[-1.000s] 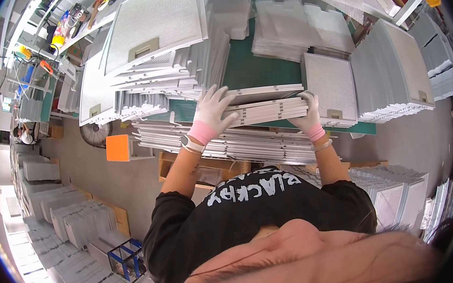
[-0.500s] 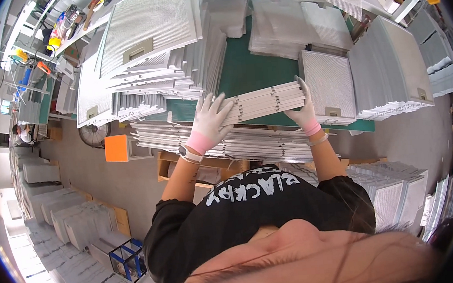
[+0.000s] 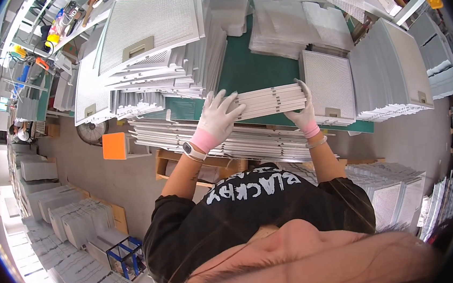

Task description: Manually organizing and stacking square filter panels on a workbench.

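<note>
A small stack of thin, white-edged mesh filter panels (image 3: 269,101) lies edge-on before me at the green-topped table, with small dark clips along the edges. My left hand (image 3: 218,118), in a white glove with a pink cuff, rests on the stack's left end with its fingers spread. At the right end, my gloved right hand (image 3: 303,114) grips the panels, fingers up along the end and thumb at the lower side. The panels' far faces are hidden. More long white-edged panels (image 3: 270,147) lie stacked below my hands.
Tall leaning piles of mesh panels (image 3: 146,27) stand at the left of the green table (image 3: 255,66). Another mesh panel pile (image 3: 329,86) stands beside my right hand. Clear plastic sleeves (image 3: 278,26) lie at the back. An orange-topped stool (image 3: 114,146) and a fan (image 3: 92,132) are at left.
My left hand has shifted slightly right along the stack, covering more of its left end. My right hand stays at the right end, and the stack has barely moved.
</note>
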A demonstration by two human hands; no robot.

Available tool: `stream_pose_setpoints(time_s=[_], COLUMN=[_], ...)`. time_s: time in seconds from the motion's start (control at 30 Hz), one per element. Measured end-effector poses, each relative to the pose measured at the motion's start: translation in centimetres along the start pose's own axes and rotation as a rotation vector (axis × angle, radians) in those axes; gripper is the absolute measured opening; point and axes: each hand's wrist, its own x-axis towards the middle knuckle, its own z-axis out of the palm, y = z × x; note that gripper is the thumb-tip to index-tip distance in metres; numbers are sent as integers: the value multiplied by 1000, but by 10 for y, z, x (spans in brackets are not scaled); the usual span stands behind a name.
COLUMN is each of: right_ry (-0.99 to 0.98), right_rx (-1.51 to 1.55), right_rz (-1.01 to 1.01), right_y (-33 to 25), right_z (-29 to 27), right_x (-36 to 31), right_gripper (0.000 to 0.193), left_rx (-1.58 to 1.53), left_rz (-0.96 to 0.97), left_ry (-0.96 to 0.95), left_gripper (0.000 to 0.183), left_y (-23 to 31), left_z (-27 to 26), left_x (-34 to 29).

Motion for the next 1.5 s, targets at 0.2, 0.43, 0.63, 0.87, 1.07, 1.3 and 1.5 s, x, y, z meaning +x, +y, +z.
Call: stream_pose_setpoints(time_s=[0.2, 0.43, 0.63, 0.87, 1.07, 1.3, 1.5], right_ry=[17, 22, -199, -924, -496, -625, -522], right_rx=[-4, 71, 125, -535, -172, -917, -849], right_rz=[-23, -96, 94, 97, -504, -57, 14], right_y=[7, 28, 37, -78, -215, -271, -250], right_z=[0, 6, -5, -83, 64, 169, 173], right_x=[-4, 5, 18, 117, 240, 322, 345], right_gripper=[98, 109, 116, 99, 56, 40, 35], left_rx=[45, -353, -913, -515, -531, -487, -518], left_rz=[95, -229, -321, -169, -165, -153, -154], left_ry=[-8, 135, 432, 24, 47, 113, 116], left_gripper=[51, 96, 131, 90, 85, 88, 89], left_y=[-1, -24, -40, -69, -61, -71, -76], left_z=[4, 21, 61, 28, 28, 38, 46], left_x=[1, -20, -21, -18, -16, -18, -16])
